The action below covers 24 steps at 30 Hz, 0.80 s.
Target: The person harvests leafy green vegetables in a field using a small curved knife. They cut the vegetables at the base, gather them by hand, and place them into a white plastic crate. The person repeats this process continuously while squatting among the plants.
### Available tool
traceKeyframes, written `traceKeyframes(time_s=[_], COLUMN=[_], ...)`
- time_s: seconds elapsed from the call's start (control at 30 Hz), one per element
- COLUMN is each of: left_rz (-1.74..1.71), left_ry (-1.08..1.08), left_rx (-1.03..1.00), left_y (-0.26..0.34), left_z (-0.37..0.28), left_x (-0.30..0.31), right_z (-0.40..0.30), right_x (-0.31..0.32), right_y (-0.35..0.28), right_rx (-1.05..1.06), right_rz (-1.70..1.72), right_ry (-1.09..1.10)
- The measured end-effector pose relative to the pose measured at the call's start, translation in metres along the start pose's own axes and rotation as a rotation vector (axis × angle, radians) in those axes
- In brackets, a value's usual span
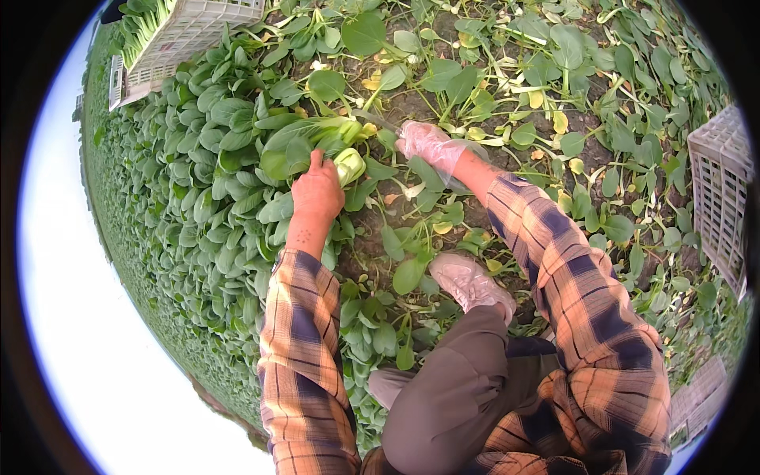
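Observation:
My bare left hand (319,185) is closed around a head of bok choy, whose pale base (350,166) shows beside the fingers. Just above it lies another bok choy (347,129) with its leaves towards the left. My right hand (420,141), in a thin clear plastic glove, grips the handle end of a knife. The knife's narrow metal blade (376,119) points up and left, close to the base of the upper bok choy. The fingers hide the handle.
Dense bok choy plants (219,178) fill the left. Cut leaves litter the soil at right. One plastic crate (184,44) holding greens stands at upper left, another crate (719,184) at right. My shoe (469,282) is on the soil below my hands.

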State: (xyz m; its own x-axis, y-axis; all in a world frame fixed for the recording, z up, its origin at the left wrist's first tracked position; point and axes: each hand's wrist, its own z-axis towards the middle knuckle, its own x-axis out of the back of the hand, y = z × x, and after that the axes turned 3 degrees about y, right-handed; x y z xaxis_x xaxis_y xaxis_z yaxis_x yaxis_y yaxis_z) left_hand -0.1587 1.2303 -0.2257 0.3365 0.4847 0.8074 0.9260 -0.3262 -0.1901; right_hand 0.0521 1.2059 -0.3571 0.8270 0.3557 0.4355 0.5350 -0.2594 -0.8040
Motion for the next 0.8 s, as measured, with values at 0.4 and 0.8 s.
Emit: traceKeyframes(time_s=[0.4, 0.8], left_rz=[-0.068, -0.471], left_ry=[0.038, 0.14], left_rx=[-0.022, -0.104], left_y=[-0.017, 0.002], left_z=[-0.009, -0.061], left_x=[-0.002, 0.024], right_z=[0.044, -0.068], right_x=[-0.042, -0.069], right_y=[-0.005, 0.018], right_rx=[0.382, 0.308], right_rz=[-0.452, 0.049], right_ry=[-0.275, 0.216])
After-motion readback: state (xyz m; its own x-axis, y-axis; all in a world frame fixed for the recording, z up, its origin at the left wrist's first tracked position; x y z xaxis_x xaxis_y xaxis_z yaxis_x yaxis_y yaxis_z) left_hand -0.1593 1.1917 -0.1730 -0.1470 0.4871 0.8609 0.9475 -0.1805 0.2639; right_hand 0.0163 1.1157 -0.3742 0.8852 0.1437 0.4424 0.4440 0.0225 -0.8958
